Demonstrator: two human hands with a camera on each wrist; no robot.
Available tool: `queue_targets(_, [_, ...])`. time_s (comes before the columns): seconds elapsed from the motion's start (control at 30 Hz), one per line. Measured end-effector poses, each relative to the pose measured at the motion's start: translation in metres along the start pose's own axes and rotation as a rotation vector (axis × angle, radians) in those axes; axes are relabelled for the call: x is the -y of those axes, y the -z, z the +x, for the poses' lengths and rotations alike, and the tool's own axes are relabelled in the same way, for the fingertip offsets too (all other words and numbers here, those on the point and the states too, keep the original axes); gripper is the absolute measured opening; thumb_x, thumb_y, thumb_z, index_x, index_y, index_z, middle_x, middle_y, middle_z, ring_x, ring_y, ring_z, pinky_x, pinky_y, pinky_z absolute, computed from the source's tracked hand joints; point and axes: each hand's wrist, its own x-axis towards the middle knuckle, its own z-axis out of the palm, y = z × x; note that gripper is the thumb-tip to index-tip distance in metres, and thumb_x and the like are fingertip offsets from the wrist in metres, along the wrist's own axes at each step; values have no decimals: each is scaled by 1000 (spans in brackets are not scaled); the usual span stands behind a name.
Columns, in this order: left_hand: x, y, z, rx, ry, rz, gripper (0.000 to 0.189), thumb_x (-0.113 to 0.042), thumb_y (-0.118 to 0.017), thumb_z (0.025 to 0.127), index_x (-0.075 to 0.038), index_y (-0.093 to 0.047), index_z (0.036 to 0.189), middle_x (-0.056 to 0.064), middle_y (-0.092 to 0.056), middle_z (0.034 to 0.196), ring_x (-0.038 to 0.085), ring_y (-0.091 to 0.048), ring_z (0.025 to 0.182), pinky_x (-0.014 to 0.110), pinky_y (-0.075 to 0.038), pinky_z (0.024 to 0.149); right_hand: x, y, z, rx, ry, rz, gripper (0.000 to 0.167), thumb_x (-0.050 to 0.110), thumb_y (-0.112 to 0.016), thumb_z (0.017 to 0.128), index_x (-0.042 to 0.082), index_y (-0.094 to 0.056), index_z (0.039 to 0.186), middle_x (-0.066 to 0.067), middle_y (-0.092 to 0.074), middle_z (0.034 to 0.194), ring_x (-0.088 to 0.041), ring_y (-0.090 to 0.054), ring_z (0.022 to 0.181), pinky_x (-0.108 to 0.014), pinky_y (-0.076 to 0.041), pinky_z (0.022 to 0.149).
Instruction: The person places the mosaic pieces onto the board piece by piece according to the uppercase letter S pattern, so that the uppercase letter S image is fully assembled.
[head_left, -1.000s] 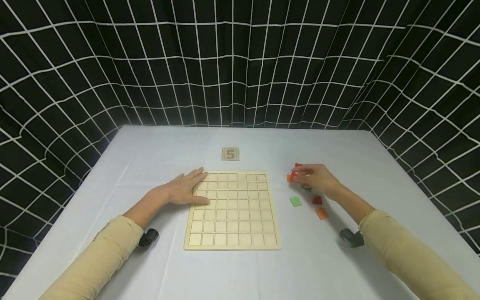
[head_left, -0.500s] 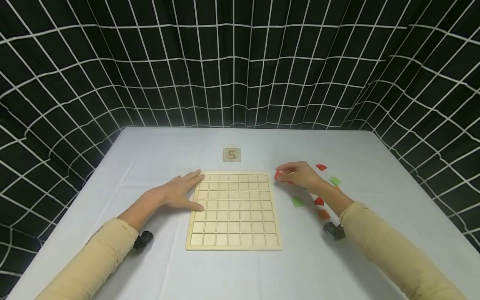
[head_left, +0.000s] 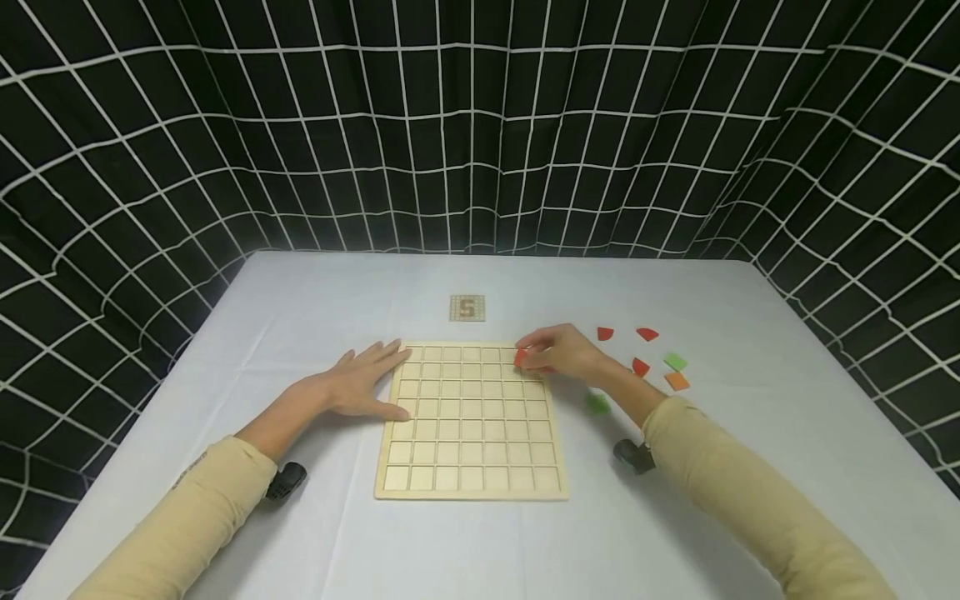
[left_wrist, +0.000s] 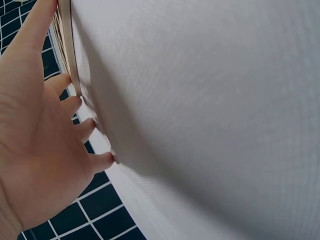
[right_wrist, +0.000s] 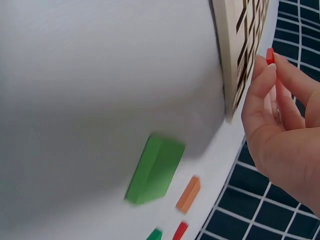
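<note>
A pale wooden grid board (head_left: 460, 429) with rows of square cells lies on the table in the head view. My left hand (head_left: 356, 385) rests along its upper left edge, fingers spread and thumb reaching onto the cells. In the left wrist view its fingertips (left_wrist: 102, 161) bend toward the white cloth beside the board. Over the board's upper right corner, my right hand (head_left: 564, 352) pinches a small red tile (head_left: 521, 357) between thumb and fingers. The right wrist view shows the tile's red edge (right_wrist: 270, 56) at the fingertips.
Right of the board lie several loose tiles: a red one (head_left: 605, 333), an orange one (head_left: 677, 381) and a green one (head_left: 597, 403) among them. A small gridded card (head_left: 467, 308) with a brown S- or 5-like figure sits behind the board. Black white-gridded curtain (head_left: 480, 125) surrounds the table.
My right hand has travelled left from the loose tiles to the board's upper right corner, carrying the red tile. My left hand stays at the board's left edge, its thumb slightly lower.
</note>
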Motion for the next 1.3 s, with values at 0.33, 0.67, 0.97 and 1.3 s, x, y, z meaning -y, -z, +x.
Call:
queue_targets(0.33, [-1,-1,1,8,16,17,107,-70,-61,77,-10,-16,154,14,-7,158,39,-6,142,62,-2,109,9,-19,10,22,51,-82,28,5,-74,82,1,-69,109,-6,-62,86,-16,-54,70,-22,-47,58])
queue_targets(0.67, [-1,-2,-1,17,20,10,107,-69,-61,77,-11,-15,154,13,-6,158,38,-5,142,61,-2,110,16,-34,14,14,46,-119,21,3,-73,83,3,-71,104,-6,-62,80,-15,-52,60,-20,-42,52])
queue_targets(0.97, [-3,-1,-1,16,19,8,107,-69,-61,77,-11,-15,154,13,-6,158,37,-4,142,61,-1,110,14,-38,16,-10,30,-196,21,8,-73,84,6,-72,105,-4,-67,88,-14,-54,68,-21,-47,57])
queue_targets(1.3, [-1,-2,0,16,20,6,107,-70,-61,77,-10,-14,154,14,-6,158,38,-4,142,62,-1,109,13,-40,16,-18,19,-202,23,12,-74,84,8,-73,107,-6,-67,104,-17,-55,86,-23,-49,66])
